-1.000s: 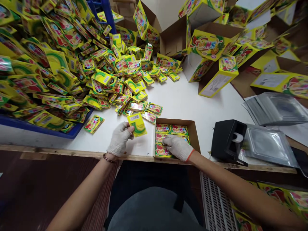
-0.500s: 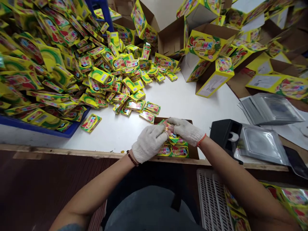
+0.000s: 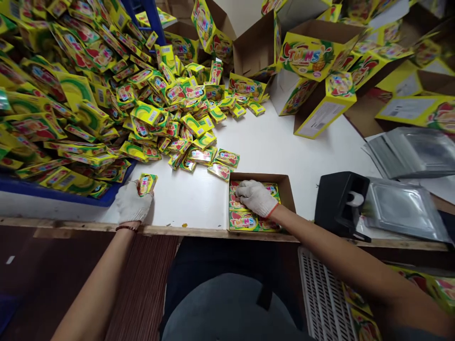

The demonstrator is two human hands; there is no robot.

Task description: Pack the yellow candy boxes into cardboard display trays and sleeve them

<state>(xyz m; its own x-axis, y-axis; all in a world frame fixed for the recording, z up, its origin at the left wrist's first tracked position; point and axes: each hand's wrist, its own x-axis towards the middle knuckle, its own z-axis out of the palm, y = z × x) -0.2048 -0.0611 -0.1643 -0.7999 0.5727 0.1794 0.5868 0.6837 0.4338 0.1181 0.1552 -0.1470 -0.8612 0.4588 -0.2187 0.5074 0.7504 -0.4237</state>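
My left hand [image 3: 133, 202], in a white knit glove, is at the left of the table beside the blue crate. Its fingers and thumb are closed on a small yellow-green candy box [image 3: 147, 183]. My right hand [image 3: 257, 197], gloved too, lies inside an open carton [image 3: 288, 193] at the table's front edge. It rests with its fingers extended on top of the small "Twins" boxes [image 3: 243, 220] lying flat in rows there. The hand hides some of these boxes, and a strip of bare cardboard shows at the carton's right side.
A blue crate [image 3: 106, 199] heaped with small boxes stands left, its pile spilling across the white table [image 3: 199, 201]. Open display cartons [image 3: 307, 54] crowd the back. Right are a black tape dispenser [image 3: 336, 203] and clear plastic trays [image 3: 405, 208]; a white slatted basket [image 3: 325, 293] sits below.
My left hand has left the carton, moved far left and closed on the small box lying by the crate. My right hand stays at the carton, now lower on the boxes inside.
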